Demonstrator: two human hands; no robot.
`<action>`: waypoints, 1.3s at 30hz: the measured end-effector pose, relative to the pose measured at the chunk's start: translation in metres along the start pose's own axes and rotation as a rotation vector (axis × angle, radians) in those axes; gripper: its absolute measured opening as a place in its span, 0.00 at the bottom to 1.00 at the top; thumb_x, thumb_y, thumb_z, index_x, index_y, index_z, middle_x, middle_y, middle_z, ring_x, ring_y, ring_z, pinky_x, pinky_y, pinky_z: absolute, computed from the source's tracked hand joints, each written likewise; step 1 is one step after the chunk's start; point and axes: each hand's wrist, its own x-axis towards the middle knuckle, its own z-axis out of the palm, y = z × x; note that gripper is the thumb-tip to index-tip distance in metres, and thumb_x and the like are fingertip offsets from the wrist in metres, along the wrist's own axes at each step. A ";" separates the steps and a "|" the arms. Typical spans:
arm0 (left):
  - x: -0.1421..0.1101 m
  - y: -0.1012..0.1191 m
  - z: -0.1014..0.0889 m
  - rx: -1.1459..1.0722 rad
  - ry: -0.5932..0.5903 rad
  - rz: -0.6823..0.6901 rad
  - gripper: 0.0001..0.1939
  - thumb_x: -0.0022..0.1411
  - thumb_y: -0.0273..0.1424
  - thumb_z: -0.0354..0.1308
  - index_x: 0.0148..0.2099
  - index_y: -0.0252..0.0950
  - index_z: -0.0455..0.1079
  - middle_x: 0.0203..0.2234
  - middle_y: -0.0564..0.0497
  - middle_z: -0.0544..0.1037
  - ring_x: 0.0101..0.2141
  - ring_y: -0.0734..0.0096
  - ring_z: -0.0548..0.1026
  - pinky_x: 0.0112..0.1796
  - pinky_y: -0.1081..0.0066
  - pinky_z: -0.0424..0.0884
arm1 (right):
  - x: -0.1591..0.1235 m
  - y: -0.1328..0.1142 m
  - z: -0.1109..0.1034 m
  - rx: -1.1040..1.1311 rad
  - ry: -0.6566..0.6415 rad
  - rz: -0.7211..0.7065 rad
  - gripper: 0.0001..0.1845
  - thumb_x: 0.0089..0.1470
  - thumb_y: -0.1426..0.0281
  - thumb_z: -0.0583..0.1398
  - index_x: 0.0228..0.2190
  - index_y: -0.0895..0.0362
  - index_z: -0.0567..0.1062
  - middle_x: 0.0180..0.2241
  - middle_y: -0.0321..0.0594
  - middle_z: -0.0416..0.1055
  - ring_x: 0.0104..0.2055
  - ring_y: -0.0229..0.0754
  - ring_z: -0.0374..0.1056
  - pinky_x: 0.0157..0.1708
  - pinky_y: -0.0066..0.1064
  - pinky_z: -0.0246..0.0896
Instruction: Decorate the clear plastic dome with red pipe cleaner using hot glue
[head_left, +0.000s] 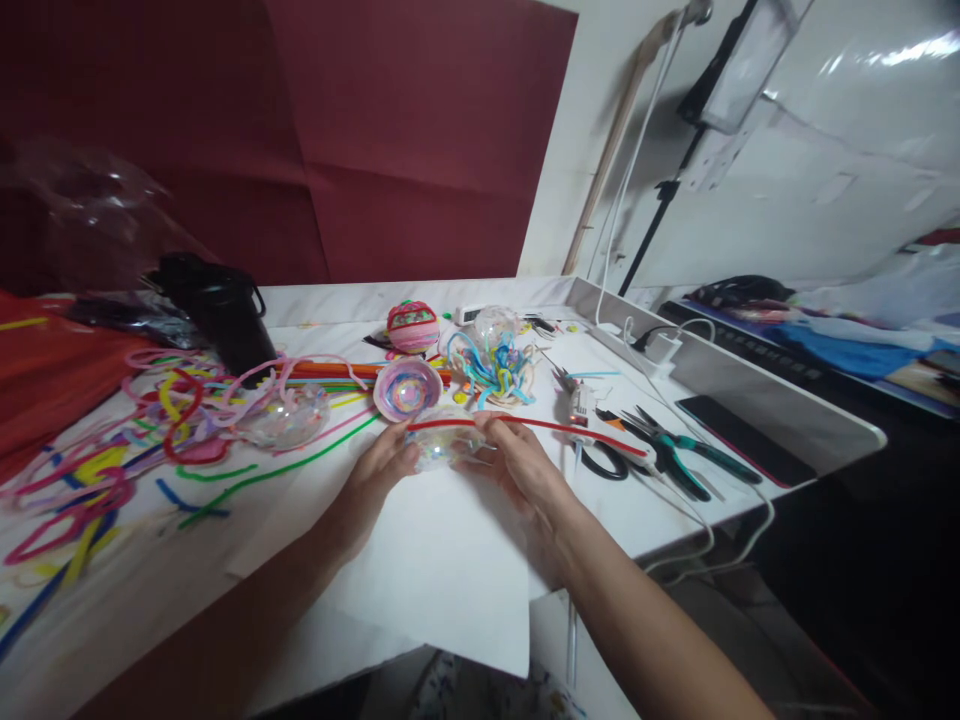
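Nearest, a sheet of white paper [450, 575] overhangs the front edge of the bench [607, 520]. Above it, the left hand [382, 465] grips the left side of a clear plastic shell [441, 450]. The right hand [521, 465] steadies the opposite side, its fingers pinching a red pipe cleaner [559, 428] against the shell. The pipe cleaner lies between the two hands along the shell's upper side. Its long axis runs crosswise, left to right; the left end meets the left fingertips, while the longer free length extends rightward past the right hand, the nearer one to it, and slopes gently down. Whether it is stuck to the shell cannot be told.

Left of the hands lies a green pipe cleaner [285, 470]; to the right are teal-handled pliers [720, 458], a glue gun [613, 440] beneath the red free end, and a dark phone [742, 440]. Just beyond the shell sits a pink-rimmed bowl [388, 378], with a cluster of blue and cream strips [499, 375] to its right. Farther back is a striped ball [414, 330]. Pale marks on a black box [757, 340] are too blurred to read; no brand or label is legible.
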 end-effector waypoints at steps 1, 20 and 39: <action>0.000 0.001 0.000 0.010 0.005 -0.013 0.31 0.57 0.51 0.65 0.57 0.39 0.72 0.56 0.41 0.77 0.59 0.43 0.70 0.55 0.53 0.66 | 0.000 0.001 0.001 -0.006 0.016 -0.002 0.19 0.42 0.59 0.71 0.33 0.56 0.75 0.34 0.39 0.77 0.35 0.44 0.74 0.32 0.32 0.70; 0.003 0.001 -0.002 -0.077 0.251 -0.174 0.30 0.50 0.53 0.67 0.47 0.36 0.75 0.48 0.41 0.81 0.52 0.45 0.75 0.51 0.50 0.68 | -0.006 0.015 0.020 -0.147 0.137 -0.085 0.23 0.40 0.55 0.70 0.35 0.54 0.73 0.32 0.37 0.74 0.35 0.44 0.71 0.34 0.34 0.65; 0.001 0.006 0.004 -0.089 0.271 -0.130 0.27 0.45 0.47 0.71 0.43 0.35 0.75 0.43 0.43 0.82 0.45 0.52 0.77 0.46 0.56 0.71 | -0.011 0.001 0.025 -0.114 0.145 -0.031 0.27 0.32 0.56 0.73 0.33 0.55 0.72 0.30 0.36 0.74 0.32 0.41 0.70 0.35 0.35 0.66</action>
